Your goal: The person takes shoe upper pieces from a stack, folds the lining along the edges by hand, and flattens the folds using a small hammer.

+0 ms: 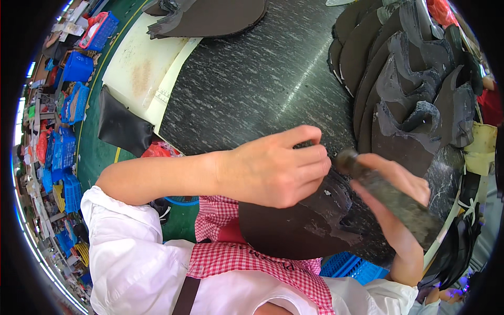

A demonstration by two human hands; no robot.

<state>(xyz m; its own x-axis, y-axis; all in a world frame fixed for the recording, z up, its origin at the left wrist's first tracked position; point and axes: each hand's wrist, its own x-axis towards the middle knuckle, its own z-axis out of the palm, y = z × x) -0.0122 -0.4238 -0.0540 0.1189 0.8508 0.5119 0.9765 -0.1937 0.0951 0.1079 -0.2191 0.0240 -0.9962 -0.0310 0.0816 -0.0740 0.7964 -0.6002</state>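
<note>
My left hand (286, 167) reaches across the table (236, 73) with its fingers curled closed; what they hold, if anything, is hidden. Just to its right, my right hand (391, 181) is closed round a thick, worn, dark bar-like tool (401, 202). The tool slants, its rounded end near my left fingertips, and it is blurred by motion. Below both hands, a dark brown flat sheet piece (283, 228) with a rounded edge lies at the table's near side, with rough grey smears on its right part. My left forearm covers some of the table edge.
Many similar dark pieces lie overlapped in a pile (404, 94) at the right. More dark pieces (210, 18) lie at the far left edge. A white board (139, 68) and a black sheet (123, 123) are on the left. Blue baskets (79, 65) stand beyond the green floor.
</note>
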